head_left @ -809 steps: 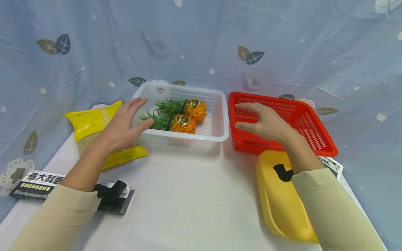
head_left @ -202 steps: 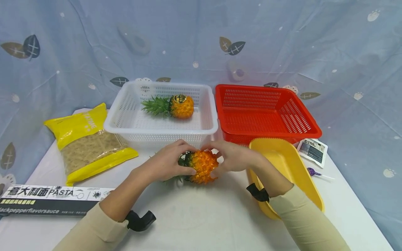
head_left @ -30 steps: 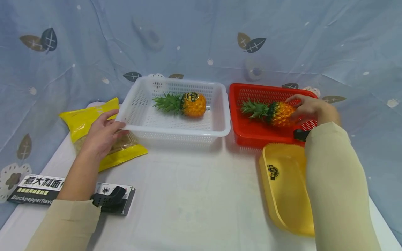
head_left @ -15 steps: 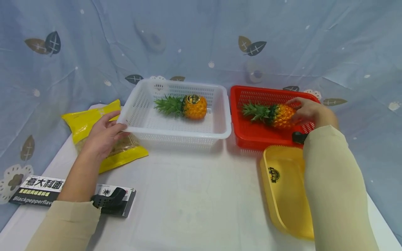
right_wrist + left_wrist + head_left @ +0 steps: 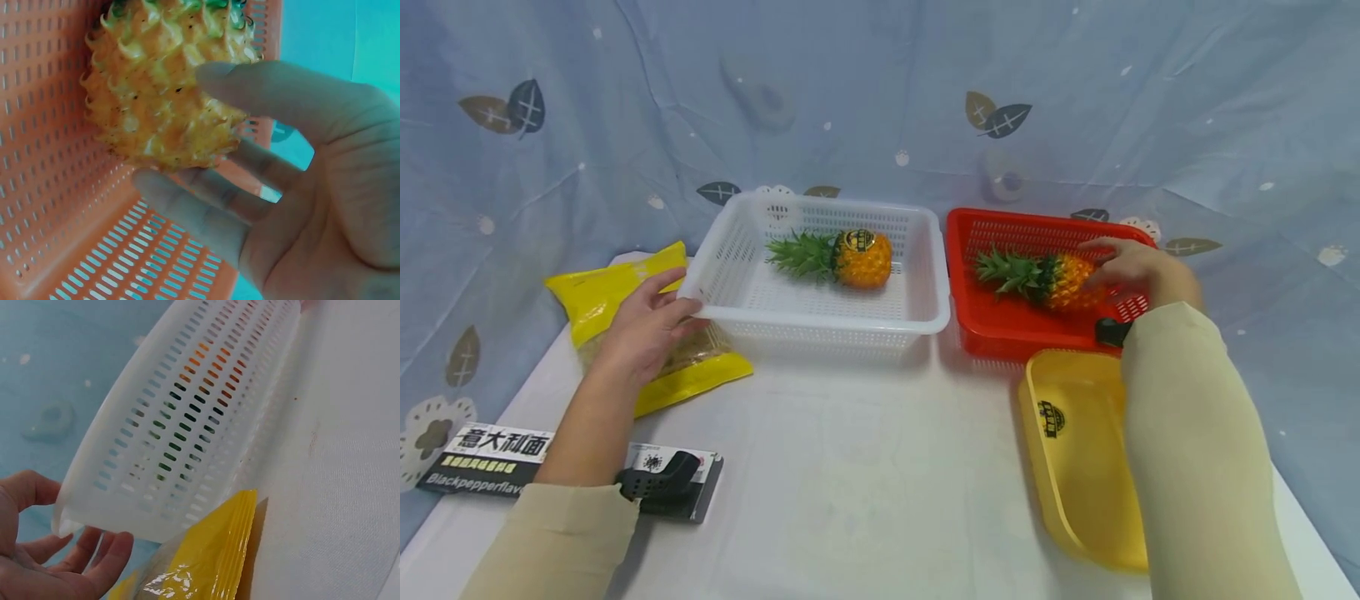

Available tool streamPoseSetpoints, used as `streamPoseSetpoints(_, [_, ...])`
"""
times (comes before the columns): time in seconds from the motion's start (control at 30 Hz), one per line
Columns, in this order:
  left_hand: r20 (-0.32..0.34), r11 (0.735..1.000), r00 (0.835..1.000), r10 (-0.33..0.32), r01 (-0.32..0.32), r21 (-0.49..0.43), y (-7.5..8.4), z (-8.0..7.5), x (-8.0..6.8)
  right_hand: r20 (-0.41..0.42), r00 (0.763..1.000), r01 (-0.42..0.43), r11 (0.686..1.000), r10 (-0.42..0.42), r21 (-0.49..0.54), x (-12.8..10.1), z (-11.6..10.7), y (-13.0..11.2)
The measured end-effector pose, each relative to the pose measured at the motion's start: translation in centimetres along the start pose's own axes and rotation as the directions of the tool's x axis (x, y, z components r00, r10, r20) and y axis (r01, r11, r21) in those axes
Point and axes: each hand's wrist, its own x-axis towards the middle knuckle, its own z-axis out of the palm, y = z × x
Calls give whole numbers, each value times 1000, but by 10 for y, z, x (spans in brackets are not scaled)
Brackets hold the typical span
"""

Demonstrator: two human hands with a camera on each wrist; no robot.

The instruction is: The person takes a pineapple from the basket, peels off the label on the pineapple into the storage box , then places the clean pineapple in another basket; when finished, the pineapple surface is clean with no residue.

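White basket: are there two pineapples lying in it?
No, the white basket holds one pineapple; the other pineapple lies in the red basket.

Two bare hands, no gloves or rings visible. Both arms in long, close-fitting beige sleeves (image 5: 1195, 433) ending just above the wrists, w/ smooth fabric. A black wrist-cam mount (image 5: 658, 486) w/ a perforated body sits at the left cuff; a matching black mount (image 5: 1111, 332) shows at the right cuff. Left hand (image 5: 643, 329) & right hand (image 5: 1138, 267) otherwise unadorned.
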Motion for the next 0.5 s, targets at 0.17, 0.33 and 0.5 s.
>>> streamPoseSetpoints(0.17, [-2, 1000, 1000, -3, 3, -3, -1, -2, -1, 21, 999, -35, 999, 34, 26, 2, 4, -5])
streamPoseSetpoints(0.33, [-7, 1000, 1000, -6, 6, 17, -1, -1, 0, -18, 1000, -21, 1000, 21, 20, 5, 5, -6])
streamPoseSetpoints(0.5, [-11, 1000, 1000, -9, 9, -10, 0, 0, -1, -36, 999, -21, 1000, 21, 18, 9, 4, -5])
